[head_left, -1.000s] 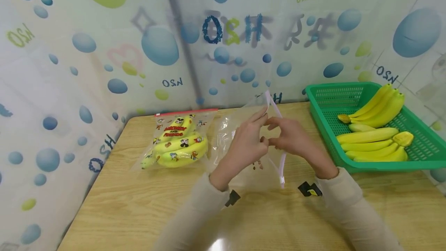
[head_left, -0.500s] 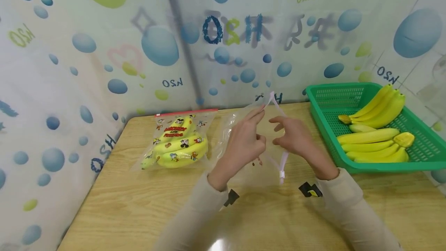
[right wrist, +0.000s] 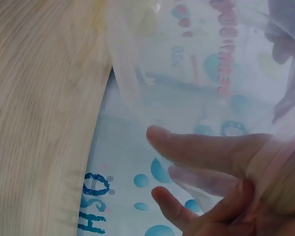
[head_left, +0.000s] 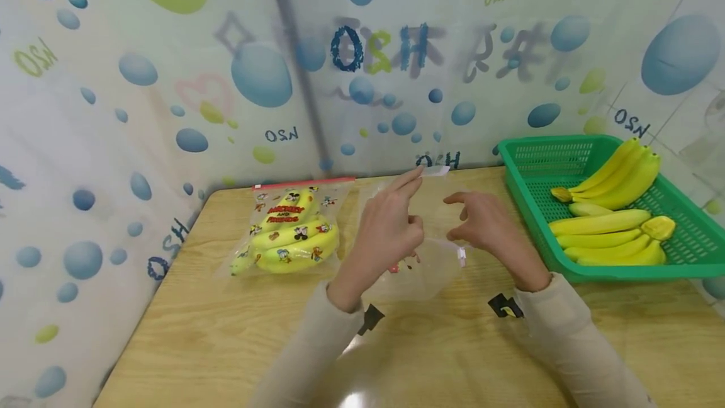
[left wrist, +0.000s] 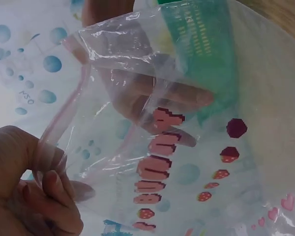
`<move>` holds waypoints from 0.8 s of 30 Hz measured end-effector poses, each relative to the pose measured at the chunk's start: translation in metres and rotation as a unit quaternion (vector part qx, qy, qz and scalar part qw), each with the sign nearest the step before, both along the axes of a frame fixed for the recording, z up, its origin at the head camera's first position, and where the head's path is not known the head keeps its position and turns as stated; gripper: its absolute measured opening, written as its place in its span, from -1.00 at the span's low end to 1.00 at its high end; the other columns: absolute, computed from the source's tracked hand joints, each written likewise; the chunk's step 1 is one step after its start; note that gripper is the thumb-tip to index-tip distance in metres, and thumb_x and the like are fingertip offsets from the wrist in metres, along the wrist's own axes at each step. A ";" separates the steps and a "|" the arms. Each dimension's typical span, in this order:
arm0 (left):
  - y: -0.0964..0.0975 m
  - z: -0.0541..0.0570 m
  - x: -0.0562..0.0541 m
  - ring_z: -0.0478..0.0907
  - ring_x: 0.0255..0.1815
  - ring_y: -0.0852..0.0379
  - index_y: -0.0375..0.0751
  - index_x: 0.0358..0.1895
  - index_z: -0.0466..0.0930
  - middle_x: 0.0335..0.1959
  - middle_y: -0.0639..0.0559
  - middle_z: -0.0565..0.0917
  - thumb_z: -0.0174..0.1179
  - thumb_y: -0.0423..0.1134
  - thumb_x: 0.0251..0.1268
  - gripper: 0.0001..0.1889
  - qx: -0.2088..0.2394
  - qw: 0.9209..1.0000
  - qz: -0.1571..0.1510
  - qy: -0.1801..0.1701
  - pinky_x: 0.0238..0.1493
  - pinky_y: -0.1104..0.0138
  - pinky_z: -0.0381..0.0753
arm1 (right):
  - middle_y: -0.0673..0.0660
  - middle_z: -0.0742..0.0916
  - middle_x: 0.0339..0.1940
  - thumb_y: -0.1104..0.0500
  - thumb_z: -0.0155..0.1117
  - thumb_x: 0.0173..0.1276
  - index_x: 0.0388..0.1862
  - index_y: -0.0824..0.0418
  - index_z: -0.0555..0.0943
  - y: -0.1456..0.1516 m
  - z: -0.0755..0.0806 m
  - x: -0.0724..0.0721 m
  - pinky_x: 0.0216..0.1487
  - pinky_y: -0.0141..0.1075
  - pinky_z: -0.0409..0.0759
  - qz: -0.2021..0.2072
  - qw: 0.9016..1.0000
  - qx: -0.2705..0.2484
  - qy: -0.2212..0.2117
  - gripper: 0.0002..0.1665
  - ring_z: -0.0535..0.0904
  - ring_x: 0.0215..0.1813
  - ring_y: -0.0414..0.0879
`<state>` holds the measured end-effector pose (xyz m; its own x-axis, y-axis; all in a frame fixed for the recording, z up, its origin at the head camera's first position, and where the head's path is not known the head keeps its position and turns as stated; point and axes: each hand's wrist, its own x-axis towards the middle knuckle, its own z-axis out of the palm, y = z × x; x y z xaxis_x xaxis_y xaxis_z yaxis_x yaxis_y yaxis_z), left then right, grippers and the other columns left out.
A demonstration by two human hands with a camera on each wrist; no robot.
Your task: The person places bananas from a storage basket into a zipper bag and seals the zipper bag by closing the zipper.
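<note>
A clear zip bag [head_left: 421, 282] with pink print and a pale pink zip edge stands raised over the table between both hands. In the left wrist view, the left hand [left wrist: 27, 182] pinches its zip edge between thumb and curled fingers. My right hand [head_left: 484, 222] is at the bag's mouth, thumb and forefinger spread wide apart; through the film in the left wrist view its fingers look extended. The white zip slider [head_left: 462, 257] hangs just below the right thumb. To the left of the left hand [head_left: 376, 232] lies a red-topped zip bag [head_left: 291, 211] holding yellow bananas [head_left: 297, 254].
At the right stands a green plastic basket [head_left: 512, 200] with bananas [head_left: 617, 181] in two bunches. A wooden table [head_left: 226, 345] runs back to a patterned curtain [head_left: 317, 124]. Small black pieces [head_left: 504, 306] show by the wrists.
The hands, first close together at the zip edge, have moved apart. The left hand has shifted left and the bag's mouth has widened; its slider end has risen.
</note>
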<state>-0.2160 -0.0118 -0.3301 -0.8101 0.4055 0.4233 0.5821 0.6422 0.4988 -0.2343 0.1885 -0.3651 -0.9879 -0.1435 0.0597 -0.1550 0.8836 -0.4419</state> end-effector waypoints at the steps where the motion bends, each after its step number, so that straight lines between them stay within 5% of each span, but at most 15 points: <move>1: -0.001 0.002 0.001 -0.07 -0.77 0.29 -0.30 0.41 0.51 0.54 0.08 0.45 0.08 -0.58 0.04 -0.29 0.000 1.000 -0.004 -0.003 -0.68 0.48 -0.02 | 0.32 0.80 -0.13 0.18 0.64 0.09 0.29 0.31 0.62 0.000 0.000 0.000 -0.20 -0.05 0.68 -0.001 1.000 0.004 0.000 -0.25 0.69 -0.17 0.13; 5: -0.005 0.006 0.002 -0.07 -0.75 0.28 -0.32 0.37 0.54 0.52 0.04 0.48 0.06 -0.59 0.06 -0.33 -0.016 1.000 -0.007 -0.002 -0.67 0.48 -0.02 | 0.28 0.79 -0.17 0.18 0.61 0.12 0.31 0.30 0.61 0.000 -0.001 0.000 -0.19 -0.07 0.67 -0.010 1.000 0.016 -0.006 -0.25 0.66 -0.19 0.10; 13: -0.007 0.010 0.007 0.04 -0.69 0.23 -0.17 0.22 0.70 0.41 0.02 0.60 0.06 -0.55 0.08 -0.42 -0.116 0.988 0.047 0.086 -0.68 0.45 -0.04 | 0.23 0.77 -0.24 0.18 0.55 0.19 0.43 0.26 0.49 0.012 0.006 -0.005 -0.41 -0.24 0.56 0.000 0.998 -0.026 -0.065 -0.19 0.63 -0.31 0.02; 18: -0.009 0.008 0.004 0.24 -0.69 0.22 -0.11 0.13 0.75 0.32 0.01 0.66 0.18 -0.41 0.13 -0.54 -0.131 0.987 0.023 0.090 -0.69 0.44 0.04 | 0.18 0.82 -0.21 0.17 0.56 0.21 0.42 0.24 0.52 0.015 0.005 -0.009 -0.31 -0.22 0.62 0.045 0.995 -0.043 -0.076 -0.22 0.70 -0.17 0.07; 24: -0.014 0.001 -0.009 0.53 -0.56 0.23 0.16 -0.18 0.80 0.35 0.11 0.64 0.15 -0.01 0.37 -0.78 -0.180 0.982 -0.025 0.058 -0.67 0.41 0.29 | 0.15 0.83 -0.23 0.27 0.46 0.29 0.33 0.28 0.58 0.013 0.004 -0.007 -0.24 -0.19 0.61 0.072 0.995 -0.057 -0.048 -0.39 0.68 -0.05 0.17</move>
<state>-0.2253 -0.0258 -0.3294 -0.7398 0.5844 0.3334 0.6574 0.7334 0.1732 -0.2414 0.2020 -0.3607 -0.9598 -0.2806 -0.0103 -0.2277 0.7991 -0.5564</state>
